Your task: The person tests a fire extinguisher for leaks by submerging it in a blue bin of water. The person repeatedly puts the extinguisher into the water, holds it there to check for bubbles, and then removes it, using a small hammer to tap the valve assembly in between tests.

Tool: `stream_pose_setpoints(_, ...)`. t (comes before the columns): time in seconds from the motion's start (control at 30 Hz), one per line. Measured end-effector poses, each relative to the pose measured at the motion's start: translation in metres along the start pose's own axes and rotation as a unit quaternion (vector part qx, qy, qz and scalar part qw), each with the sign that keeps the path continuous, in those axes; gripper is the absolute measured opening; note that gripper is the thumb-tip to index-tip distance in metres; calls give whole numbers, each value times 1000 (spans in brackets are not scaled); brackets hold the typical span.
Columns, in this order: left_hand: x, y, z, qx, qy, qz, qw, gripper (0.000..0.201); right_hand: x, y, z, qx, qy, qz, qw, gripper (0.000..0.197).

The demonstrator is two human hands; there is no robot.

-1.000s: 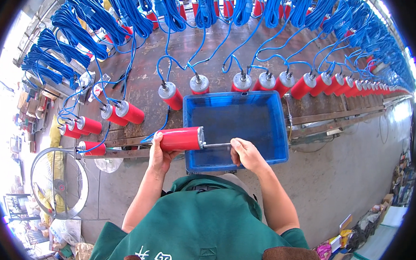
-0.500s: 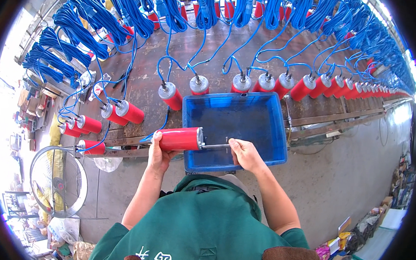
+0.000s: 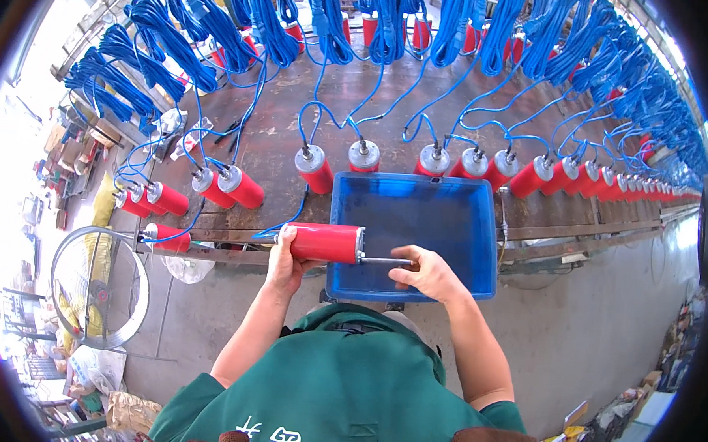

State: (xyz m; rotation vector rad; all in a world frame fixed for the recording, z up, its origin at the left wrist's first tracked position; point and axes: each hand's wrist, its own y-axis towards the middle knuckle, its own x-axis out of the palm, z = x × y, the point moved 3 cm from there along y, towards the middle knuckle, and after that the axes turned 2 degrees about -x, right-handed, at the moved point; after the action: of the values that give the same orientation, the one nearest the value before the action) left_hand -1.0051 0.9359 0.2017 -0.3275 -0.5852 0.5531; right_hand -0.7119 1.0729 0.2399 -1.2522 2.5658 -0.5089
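Note:
A red cylinder [image 3: 321, 243] with a silver end cap lies sideways above the blue bin's left side, my left hand [image 3: 286, 264] wrapped round its left end. A blue cable [image 3: 287, 224] runs up from that end. From the cap at its right end a thin metal rod tool [image 3: 385, 260] sticks out to the right. My right hand [image 3: 431, 275] is around the rod's outer end, with finger and thumb spread apart; the crossbar of the tool is hidden or blurred there. Beneath is the blue plastic bin [image 3: 491, 251], dark inside.
More red cylinders [image 3: 314, 170] with silver caps stand along the brown tabletop [image 3: 271, 130], each wired in blue. Coiled blue cables [image 3: 331, 22] hang in a row behind. At the left stands a metal ring [image 3: 141, 306]; clutter [image 3: 622, 422] lies at the lower right.
The finger and thumb of my right hand have come apart from their grip on the tool's crossbar. The whole scene has shifted right and slightly down in view.

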Motion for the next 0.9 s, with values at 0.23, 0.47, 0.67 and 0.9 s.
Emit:
stream_pose_setpoints(0.23,-1,1,1,-8,12,7,1000,57,7,-1,0,-138,-241,40,960,56)
stream_pose_setpoints(0.47,-1,2,-3,-8,-21,17,1000,61,10,3,14,-115,-56,83,988,38)
stream_pose_setpoints(0.67,5,1,3,6,4,3,1000,63,17,-2,18,77,266,92,957,48)
stream_pose_setpoints(0.9,-1,3,-1,-6,1,7,1000,66,0,-6,-5,-272,-276,147,910,32)
